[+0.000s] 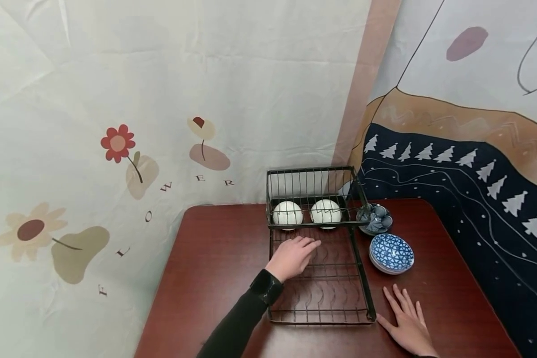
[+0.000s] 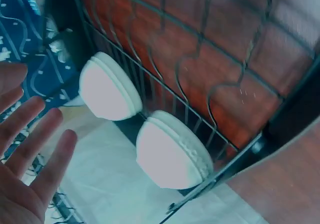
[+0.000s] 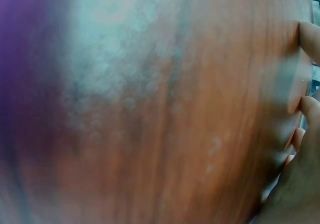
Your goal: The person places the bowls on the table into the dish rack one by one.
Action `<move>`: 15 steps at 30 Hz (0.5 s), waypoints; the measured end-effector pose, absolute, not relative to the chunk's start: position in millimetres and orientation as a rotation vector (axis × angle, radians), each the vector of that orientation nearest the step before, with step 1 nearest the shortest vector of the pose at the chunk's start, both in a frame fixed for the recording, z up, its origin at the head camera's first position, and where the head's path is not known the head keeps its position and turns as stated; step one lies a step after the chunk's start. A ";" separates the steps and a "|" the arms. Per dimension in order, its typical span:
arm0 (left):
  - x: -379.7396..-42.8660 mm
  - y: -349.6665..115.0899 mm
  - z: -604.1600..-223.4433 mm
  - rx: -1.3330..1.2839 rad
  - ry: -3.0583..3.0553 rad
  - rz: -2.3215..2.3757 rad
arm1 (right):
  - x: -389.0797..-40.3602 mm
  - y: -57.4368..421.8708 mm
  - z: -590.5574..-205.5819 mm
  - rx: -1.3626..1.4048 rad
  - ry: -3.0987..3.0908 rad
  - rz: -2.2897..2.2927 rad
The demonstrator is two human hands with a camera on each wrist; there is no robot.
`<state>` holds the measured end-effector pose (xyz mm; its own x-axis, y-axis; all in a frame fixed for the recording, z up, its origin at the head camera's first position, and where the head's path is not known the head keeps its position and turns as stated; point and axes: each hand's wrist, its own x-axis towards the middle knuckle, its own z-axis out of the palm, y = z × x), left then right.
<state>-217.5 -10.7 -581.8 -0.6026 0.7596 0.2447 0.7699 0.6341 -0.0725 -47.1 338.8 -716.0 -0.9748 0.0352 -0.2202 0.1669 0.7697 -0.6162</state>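
A black wire dish rack (image 1: pixel 365 288) stands on the table, with a raised basket at its back. Two white bowls sit side by side in that rear part, a left one (image 1: pixel 288 214) and a right one (image 1: pixel 325 212); the left wrist view shows a white bowl (image 2: pixel 172 151) close up. Over the rack's lower tier hovers my left hand (image 1: pixel 293 257), fingers extended, holding nothing. Beside the rack's front right corner, my right hand (image 1: pixel 407 323) rests on the tabletop with fingers spread. A blue-patterned bowl (image 1: pixel 391 252), apparently stacked on another, lies beyond it.
Behind the patterned bowl is a dark flower-shaped dish (image 1: pixel 377 219), partly hidden by the rack. The reddish-brown table (image 1: pixel 219 258) backs onto a printed cloth (image 1: pixel 250 99), with a dark tree-patterned cloth (image 1: pixel 470 199) along its right side.
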 end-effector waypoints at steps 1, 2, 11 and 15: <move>-212.4 -13.1 -580.3 -1.251 -2.596 -0.090 | -47.0 338.7 -716.8 0.157 2.768 -0.992; -207.3 -16.2 -578.8 -1.254 -2.591 -0.123 | -46.7 338.2 -717.3 0.154 2.770 -0.994; -169.3 -67.9 -581.7 -1.029 -2.622 -0.480 | -45.0 338.2 -714.8 0.173 2.766 -0.963; -159.9 -99.7 -597.7 -0.808 -2.604 -0.564 | -47.4 339.0 -711.9 0.185 2.753 -0.940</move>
